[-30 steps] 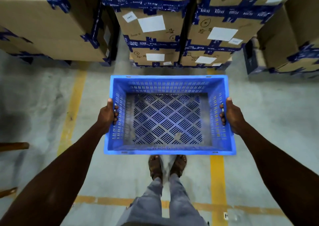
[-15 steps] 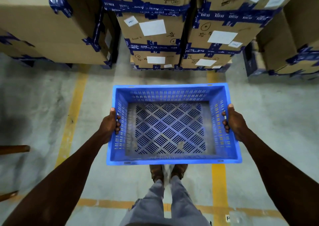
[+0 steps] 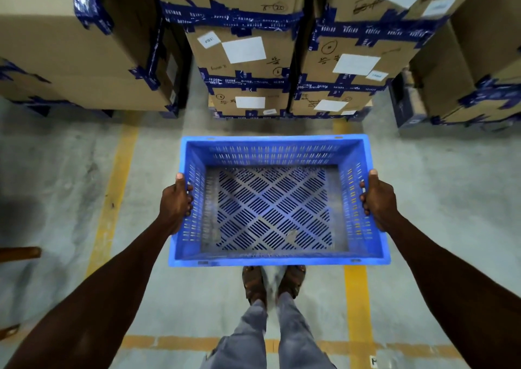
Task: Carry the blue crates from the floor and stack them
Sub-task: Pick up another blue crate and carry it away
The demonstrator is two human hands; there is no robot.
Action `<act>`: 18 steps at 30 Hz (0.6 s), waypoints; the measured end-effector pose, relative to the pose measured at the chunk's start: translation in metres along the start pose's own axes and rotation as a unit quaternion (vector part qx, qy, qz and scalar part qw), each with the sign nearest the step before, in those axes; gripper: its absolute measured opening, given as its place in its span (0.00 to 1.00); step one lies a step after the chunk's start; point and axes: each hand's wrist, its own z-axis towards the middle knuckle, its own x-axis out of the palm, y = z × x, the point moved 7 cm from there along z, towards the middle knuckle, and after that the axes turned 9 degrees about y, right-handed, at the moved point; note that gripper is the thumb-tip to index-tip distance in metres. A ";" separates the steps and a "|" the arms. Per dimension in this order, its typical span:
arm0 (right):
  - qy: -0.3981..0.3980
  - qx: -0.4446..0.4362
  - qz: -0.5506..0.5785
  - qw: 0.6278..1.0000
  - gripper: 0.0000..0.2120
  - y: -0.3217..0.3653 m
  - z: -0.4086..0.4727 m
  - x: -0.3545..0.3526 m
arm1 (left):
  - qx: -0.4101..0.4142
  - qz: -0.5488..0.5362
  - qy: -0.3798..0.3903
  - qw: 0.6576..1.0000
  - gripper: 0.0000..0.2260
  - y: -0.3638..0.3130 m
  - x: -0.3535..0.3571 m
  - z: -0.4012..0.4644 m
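An empty blue crate (image 3: 277,154) with slotted walls and a lattice floor hangs level in front of me, above the concrete floor. My left hand (image 3: 175,201) grips its left wall, thumb along the rim and fingers curled inside. On the opposite wall my right hand (image 3: 377,198) holds it the same way. A small pale scrap lies on the crate's floor. My feet in sandals show just below its near edge.
Stacked cardboard boxes (image 3: 245,56) taped in blue stand close ahead, with more stacks at the left (image 3: 79,67) and right (image 3: 465,67). Yellow lines (image 3: 112,194) mark the grey floor. A wooden piece (image 3: 19,253) juts in at the left edge.
The crate has sunk lower in the view and come nearer to me, still held by both hands. The box stacks ahead loom larger.
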 end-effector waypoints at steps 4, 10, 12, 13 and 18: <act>0.006 0.003 -0.003 1.000 0.27 -0.002 0.000 0.000 | 0.000 -0.001 0.004 1.000 0.26 0.002 0.000 0.003; 0.038 0.006 -0.072 0.997 0.29 -0.003 0.000 0.003 | -0.001 0.051 0.006 0.999 0.26 0.003 -0.003 0.007; 0.042 -0.002 -0.144 0.989 0.35 -0.004 -0.004 0.003 | 0.011 0.078 0.001 0.997 0.26 0.004 -0.009 0.007; 0.040 -0.002 -0.168 0.985 0.33 -0.001 -0.012 0.004 | 0.009 0.111 -0.004 0.994 0.27 0.005 -0.010 0.004; 0.022 -0.048 -0.176 0.983 0.32 0.011 -0.079 0.006 | 0.065 0.308 -0.096 0.944 0.23 -0.016 0.014 -0.056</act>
